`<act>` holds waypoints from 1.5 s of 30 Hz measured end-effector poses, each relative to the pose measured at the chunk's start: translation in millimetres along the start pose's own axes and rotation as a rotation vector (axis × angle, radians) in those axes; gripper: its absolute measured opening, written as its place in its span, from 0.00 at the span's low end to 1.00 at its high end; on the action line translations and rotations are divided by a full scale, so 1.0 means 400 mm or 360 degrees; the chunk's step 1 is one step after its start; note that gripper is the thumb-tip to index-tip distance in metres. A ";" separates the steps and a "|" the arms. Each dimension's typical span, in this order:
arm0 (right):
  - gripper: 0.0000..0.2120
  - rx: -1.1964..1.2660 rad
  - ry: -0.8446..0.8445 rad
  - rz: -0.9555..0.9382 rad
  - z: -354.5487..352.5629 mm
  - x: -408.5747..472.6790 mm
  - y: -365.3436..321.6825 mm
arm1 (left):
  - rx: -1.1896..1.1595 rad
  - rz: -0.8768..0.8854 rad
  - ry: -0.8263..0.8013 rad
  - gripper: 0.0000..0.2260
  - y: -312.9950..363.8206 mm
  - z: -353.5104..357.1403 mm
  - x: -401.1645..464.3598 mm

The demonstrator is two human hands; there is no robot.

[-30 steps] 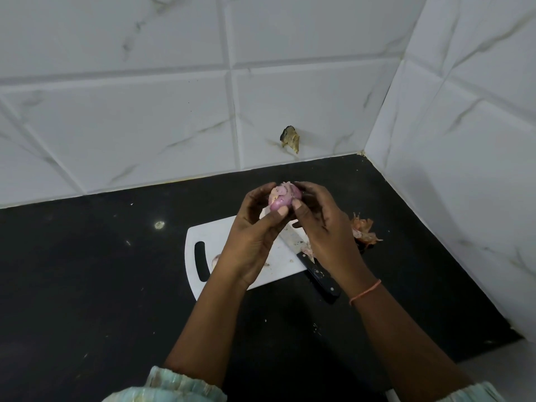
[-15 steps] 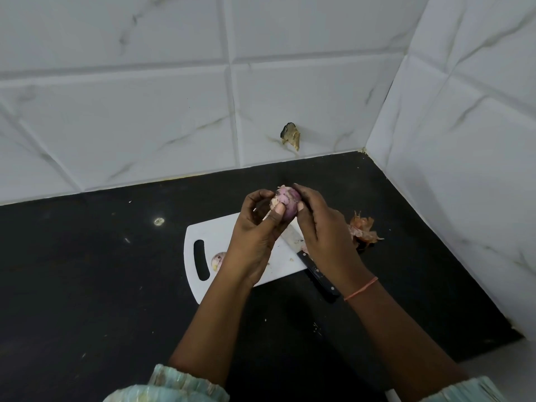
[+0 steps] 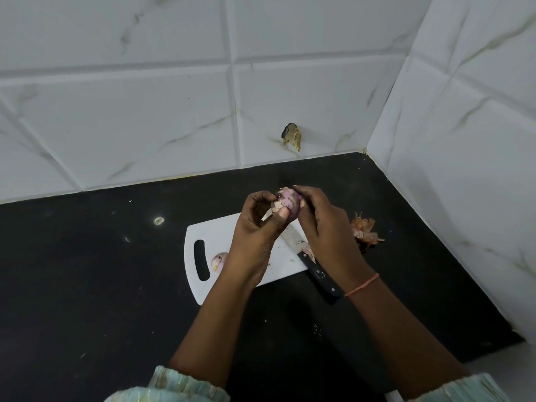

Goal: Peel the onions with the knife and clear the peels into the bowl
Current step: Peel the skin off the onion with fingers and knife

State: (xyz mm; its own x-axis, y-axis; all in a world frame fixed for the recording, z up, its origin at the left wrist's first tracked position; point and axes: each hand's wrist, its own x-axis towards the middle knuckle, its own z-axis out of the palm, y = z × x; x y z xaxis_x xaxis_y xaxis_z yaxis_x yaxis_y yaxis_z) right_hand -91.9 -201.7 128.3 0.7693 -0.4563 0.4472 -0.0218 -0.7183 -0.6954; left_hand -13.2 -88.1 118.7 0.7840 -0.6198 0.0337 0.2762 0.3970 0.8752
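I had both hands raised above the far edge of the white cutting board (image 3: 208,233), with the onion (image 3: 287,200) caught between them. My left hand (image 3: 255,230) pinched at the onion's left side, thumb pressed up against a pale flap of loose skin, the other fingers curled in toward the palm. My right hand (image 3: 324,224) cupped the onion from the right, fingers wrapped over its top and back, so both hands were clamped on that one bulb. It showed pinkish-purple flesh where the skin had come away.

The knife (image 3: 314,269) lay untouched beneath my hands, blade resting on the board's right portion and the black handle sticking out past the board's right-hand edge onto the black counter (image 3: 87,285). A second onion (image 3: 218,262) sat on the board just beside the handle slot near its left end, partly hidden by my left wrist; I thought it was peeled, though the view there was too dim to be sure.

A heap of orange-brown peels (image 3: 366,231) lay on the counter off the board's right edge, toward the right wall, partly behind my right hand. The board itself sat around the middle of the counter, well short of the tiled back wall (image 3: 145,111).
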 end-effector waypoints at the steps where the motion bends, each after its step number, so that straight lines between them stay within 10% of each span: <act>1: 0.17 -0.0004 0.0013 -0.0007 0.000 -0.001 0.001 | 0.0021 0.0018 -0.0015 0.14 -0.004 0.000 0.000; 11: 0.08 0.1004 0.0383 0.0711 0.018 -0.001 -0.047 | -0.0249 0.0060 -0.0137 0.17 -0.019 0.011 -0.003; 16: 0.09 0.0370 0.0311 0.0507 0.036 -0.011 -0.053 | -0.0492 -0.0075 -0.0076 0.20 -0.015 0.021 -0.008; 24: 0.08 0.0131 0.0346 0.0180 0.035 -0.015 -0.040 | 0.0546 -0.0146 -0.0107 0.25 0.001 0.018 -0.003; 41: 0.07 0.1759 0.0313 0.1129 -0.004 0.020 -0.046 | -0.0527 -0.0652 0.0272 0.17 0.014 0.015 0.014; 45: 0.04 0.1379 0.0478 0.1218 -0.003 0.016 0.008 | -0.0667 -0.0758 0.0298 0.21 0.018 0.010 0.018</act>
State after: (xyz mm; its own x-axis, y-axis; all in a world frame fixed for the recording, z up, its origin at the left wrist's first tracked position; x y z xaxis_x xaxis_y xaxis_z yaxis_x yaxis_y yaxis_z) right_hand -87.8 -207.5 129.5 0.5617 -0.7988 -0.2153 0.1171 0.3344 -0.9351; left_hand -8.0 -92.4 127.3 0.5955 -0.6796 -0.4284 0.7800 0.3617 0.5106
